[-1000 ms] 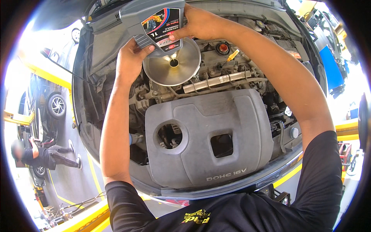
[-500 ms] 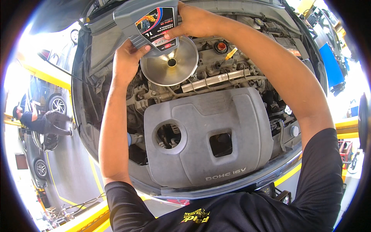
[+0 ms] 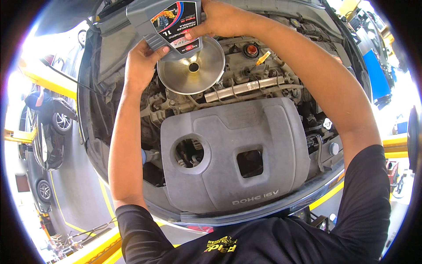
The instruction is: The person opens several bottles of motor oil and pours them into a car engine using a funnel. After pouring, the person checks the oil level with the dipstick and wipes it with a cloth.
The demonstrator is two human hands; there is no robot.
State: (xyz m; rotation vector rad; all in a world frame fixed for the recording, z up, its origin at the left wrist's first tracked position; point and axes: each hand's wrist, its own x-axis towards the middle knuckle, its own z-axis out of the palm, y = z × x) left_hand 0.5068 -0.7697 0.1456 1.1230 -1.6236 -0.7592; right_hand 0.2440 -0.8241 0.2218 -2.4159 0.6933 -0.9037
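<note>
A grey engine oil bottle (image 3: 176,27) is tipped neck-down over a wide steel funnel (image 3: 173,80). My left hand (image 3: 143,65) grips the bottle's lower left side, thumb pressed on its face. On the other side, my right hand (image 3: 222,21) is wrapped round it, thumb across the label. The bottle's mouth is hidden behind its body. A yellowish film of oil shows in the funnel around its central hole. The funnel stands over the engine, and its lower end is out of sight.
A grey plastic engine cover (image 3: 233,136) lies over the front of the engine bay. Right of the funnel are a yellow dipstick handle (image 3: 263,57) and a red-orange round opening (image 3: 251,51). A co-worker (image 3: 41,101) stands by a dark car at the far left.
The view has shifted slightly, and the bottle sits a little higher and further left in it. The co-worker has moved up toward the dark car. Both my hands keep their hold.
</note>
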